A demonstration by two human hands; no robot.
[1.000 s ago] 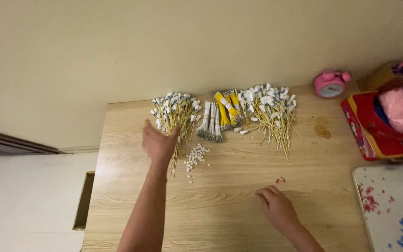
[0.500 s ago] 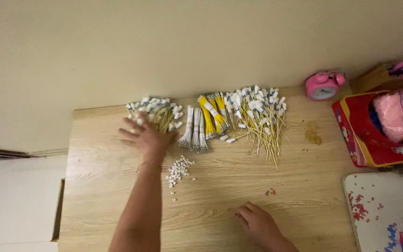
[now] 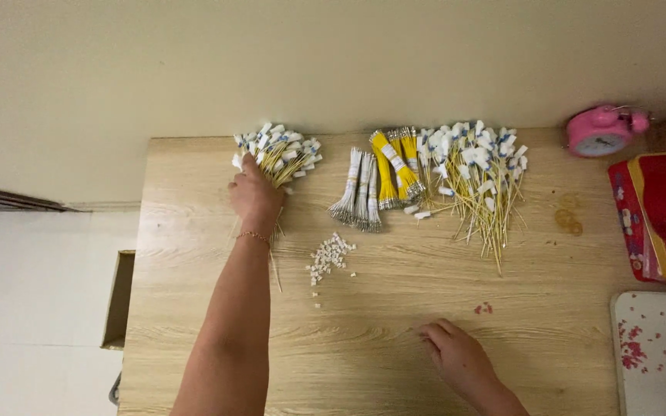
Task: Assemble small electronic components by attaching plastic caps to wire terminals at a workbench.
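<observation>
Your left hand (image 3: 254, 194) has slid the bundle of yellow wires with white tags (image 3: 279, 152) toward the table's (image 3: 194, 308) far-left corner and now clasps it, while your right hand (image 3: 460, 356) rests empty on the wood.

A fanned bunch of thin yellow wires with white tagged ends (image 3: 279, 152) lies at the far left of the wooden table, tags toward the wall, stems covered by a hand.
</observation>
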